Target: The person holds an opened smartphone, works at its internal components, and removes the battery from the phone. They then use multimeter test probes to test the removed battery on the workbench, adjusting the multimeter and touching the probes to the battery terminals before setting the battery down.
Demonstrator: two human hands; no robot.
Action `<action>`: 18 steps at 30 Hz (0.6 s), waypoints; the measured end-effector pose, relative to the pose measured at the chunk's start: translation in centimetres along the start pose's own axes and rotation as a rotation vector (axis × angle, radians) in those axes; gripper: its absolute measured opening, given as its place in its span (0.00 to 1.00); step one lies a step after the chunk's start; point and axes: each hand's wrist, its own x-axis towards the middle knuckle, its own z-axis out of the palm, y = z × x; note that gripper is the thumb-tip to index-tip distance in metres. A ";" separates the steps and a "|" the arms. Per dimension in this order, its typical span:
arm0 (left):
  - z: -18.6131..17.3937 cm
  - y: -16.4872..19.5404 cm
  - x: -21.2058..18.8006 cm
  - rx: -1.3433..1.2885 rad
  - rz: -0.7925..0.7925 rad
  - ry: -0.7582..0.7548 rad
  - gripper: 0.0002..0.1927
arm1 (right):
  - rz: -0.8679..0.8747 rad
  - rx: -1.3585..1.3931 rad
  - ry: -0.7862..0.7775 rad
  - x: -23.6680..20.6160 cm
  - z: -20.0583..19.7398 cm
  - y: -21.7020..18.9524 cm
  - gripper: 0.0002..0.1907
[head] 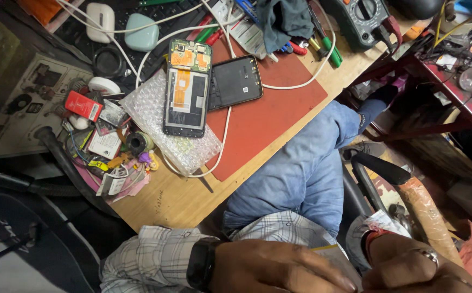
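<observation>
My left hand (271, 268), with a black watch and a plaid sleeve, lies at the bottom edge over my lap, fingers closed flat on a small pale packet with a yellow edge (328, 250). My right hand (415, 266), wearing a ring and a red wrist band, meets it from the right; its fingertips are cut off by the frame. Both hands are well away from the wooden table (171, 201). On the table an opened phone with its board exposed (186, 89) rests on bubble wrap (154, 116), beside a black back cover (235, 82) on a red mat (268, 116).
A white cable (222, 138) loops around the phone. A multimeter (362, 20), screwdrivers (325, 51) and a grey cloth (285, 19) lie at the table's far side. Small parts and cards (106, 146) crowd the left. My jeans knee (306, 168) and a chair armrest (380, 168) are nearby.
</observation>
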 end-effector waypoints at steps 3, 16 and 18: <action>-0.1 0.2 0.0 0.002 0.007 -0.001 0.11 | 0.166 0.641 -0.201 -3.0 -0.7 1.9 0.22; -1.2 2.3 3.8 0.763 0.352 0.666 0.11 | 0.225 2.166 -0.295 13.6 6.0 -3.3 0.10; -1.8 1.9 4.2 0.570 0.223 0.838 0.08 | 0.641 2.132 -0.452 13.6 4.6 -5.2 0.18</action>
